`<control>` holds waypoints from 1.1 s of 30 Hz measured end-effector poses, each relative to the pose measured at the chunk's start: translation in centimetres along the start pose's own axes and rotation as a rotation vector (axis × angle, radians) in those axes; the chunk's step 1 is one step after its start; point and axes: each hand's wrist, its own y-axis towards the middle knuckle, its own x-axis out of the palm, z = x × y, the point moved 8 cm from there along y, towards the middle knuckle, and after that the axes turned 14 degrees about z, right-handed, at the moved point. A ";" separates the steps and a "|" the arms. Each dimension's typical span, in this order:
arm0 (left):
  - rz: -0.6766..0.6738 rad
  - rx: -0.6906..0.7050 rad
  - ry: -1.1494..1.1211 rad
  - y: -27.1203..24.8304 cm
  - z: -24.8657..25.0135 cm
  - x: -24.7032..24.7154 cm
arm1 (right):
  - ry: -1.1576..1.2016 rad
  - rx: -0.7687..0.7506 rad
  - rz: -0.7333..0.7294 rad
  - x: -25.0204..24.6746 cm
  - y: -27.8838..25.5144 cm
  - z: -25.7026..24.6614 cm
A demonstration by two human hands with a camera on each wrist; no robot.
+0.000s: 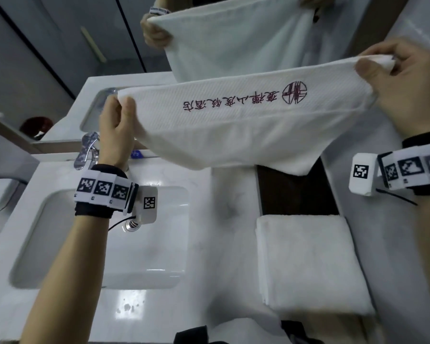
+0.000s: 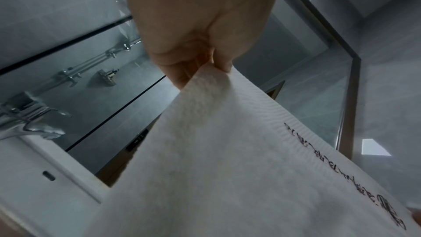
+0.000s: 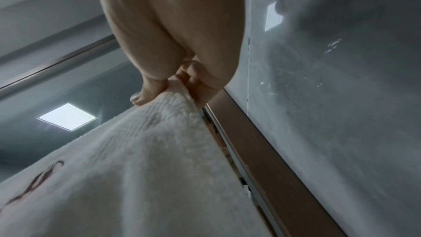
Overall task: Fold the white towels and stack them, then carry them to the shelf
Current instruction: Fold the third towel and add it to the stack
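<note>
The left hand (image 1: 116, 131) pinches one top corner of a white towel (image 1: 224, 127) between thumb and curled fingers, and the left wrist view shows the cloth wedged between the thumb and the fingers (image 2: 182, 71). The right hand (image 1: 402, 88) clamps the opposite top corner in the same way, the thumb pressed on the near face and the bunched corner sticking out above it; in the right wrist view the fingertips (image 3: 141, 98) close over the terry edge. Between the two hands the towel is stretched in the air above the countertop (image 1: 224, 219), its top edge running from lower left to upper right, with a dark red line of characters and a round emblem (image 1: 294, 92) stitched on the face toward the person. Its lower part hangs down in a slack point over the far right part of the countertop, above a dark brown panel (image 1: 298, 192). A second, folded towel (image 1: 310, 261) lies flat at the near right of the countertop, apart from the held one. The sink basin (image 1: 124, 244) sits in the left half of the countertop, with the chrome tap (image 1: 87, 152) at its far edge. A mirror (image 1: 233, 38) behind the countertop reflects the hands and towel.
</note>
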 end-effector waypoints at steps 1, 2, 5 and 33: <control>0.012 0.009 -0.016 0.2 0.4 -0.2 | 0.016 -0.001 -0.008 -0.3 -0.1 -0.5; 0.023 0.013 -0.029 0.5 0.7 -0.3 | 0.039 -0.002 -0.018 -0.5 -0.1 -1.1; 0.043 0.011 -0.019 1.4 0.8 -0.3 | 0.084 0.009 -0.061 -0.3 0.3 -1.6; -0.535 -0.839 0.344 -11.1 -24.9 9.2 | -0.533 0.852 -0.587 8.9 -11.7 26.7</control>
